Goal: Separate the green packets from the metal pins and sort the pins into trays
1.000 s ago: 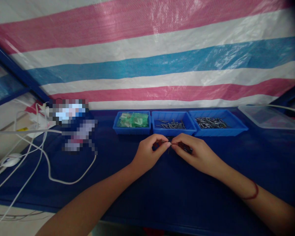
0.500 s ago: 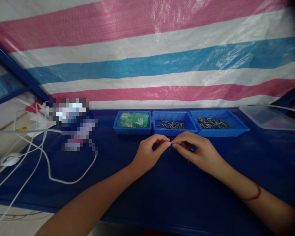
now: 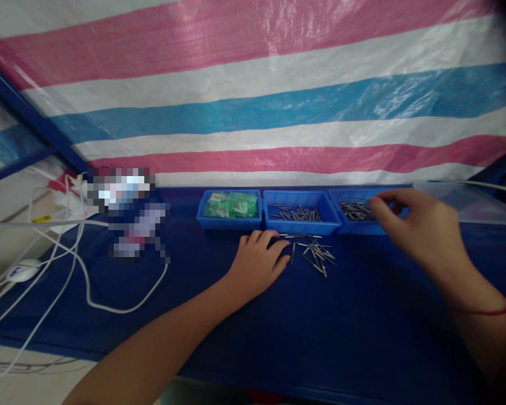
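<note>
My left hand [image 3: 259, 260] rests palm down on the blue table cloth [image 3: 320, 337], fingers lying loosely, fingertips beside a small loose pile of metal pins [image 3: 314, 252]. My right hand [image 3: 419, 228] reaches out over the right blue bin [image 3: 354, 228] of metal pins, thumb and forefinger pinched together at the pins; what they grip is too small to make out. A red string circles my right wrist. The middle blue bin [image 3: 300, 212] holds a few metal pins. The left blue bin [image 3: 230, 212] holds green and pale plastic parts.
White cables [image 3: 84, 281] loop across the left of the table near a blurred-out object [image 3: 129, 214]. A clear plastic lid or tray [image 3: 468, 205] lies at the far right. A striped pink, white and blue tarpaulin [image 3: 253, 101] hangs behind the bins.
My hands have parted. The right hand moved away right to the right bin, uncovering the loose pile of pins. The left hand dropped flat onto the cloth.
</note>
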A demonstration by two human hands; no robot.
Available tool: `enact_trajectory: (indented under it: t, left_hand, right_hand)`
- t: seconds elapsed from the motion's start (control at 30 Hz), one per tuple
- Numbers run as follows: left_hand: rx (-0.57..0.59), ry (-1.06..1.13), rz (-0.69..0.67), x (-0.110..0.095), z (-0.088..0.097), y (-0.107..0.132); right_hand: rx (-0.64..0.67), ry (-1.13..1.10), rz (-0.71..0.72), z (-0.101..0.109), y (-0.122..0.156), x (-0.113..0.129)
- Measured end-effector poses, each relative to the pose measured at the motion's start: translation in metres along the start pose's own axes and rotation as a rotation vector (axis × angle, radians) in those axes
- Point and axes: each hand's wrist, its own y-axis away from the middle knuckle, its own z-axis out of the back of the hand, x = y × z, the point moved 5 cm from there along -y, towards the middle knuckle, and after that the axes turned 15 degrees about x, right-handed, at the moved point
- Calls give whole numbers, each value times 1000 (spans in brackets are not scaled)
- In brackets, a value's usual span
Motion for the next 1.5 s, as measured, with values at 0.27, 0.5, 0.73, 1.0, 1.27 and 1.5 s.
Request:
enact_trajectory:
  t: [0.27,0.5,0.73,1.0,1.27,1.5]
  left_hand:
    - [20,8,-9,2,0,-3]
    - [42,17,-22,3,-5,-5]
    - [-113,200,-91,1,4,-5]
    - [-262,709,-133,-4,17,0]
    - [-210,718,-38,7,7,-3]
    - [-145,614,-211,-6,7,-4]
  right_hand:
    - [-34,188,22,-6,-4,-16]
    - [-52,-86,381,0,15,68]
    - [257,-131,606,-38,35,107]
    - [293,-276,602,-47,38,112]
    - [234,-595,388,-38,31,100]
    - [208,-640,359,-38,34,100]
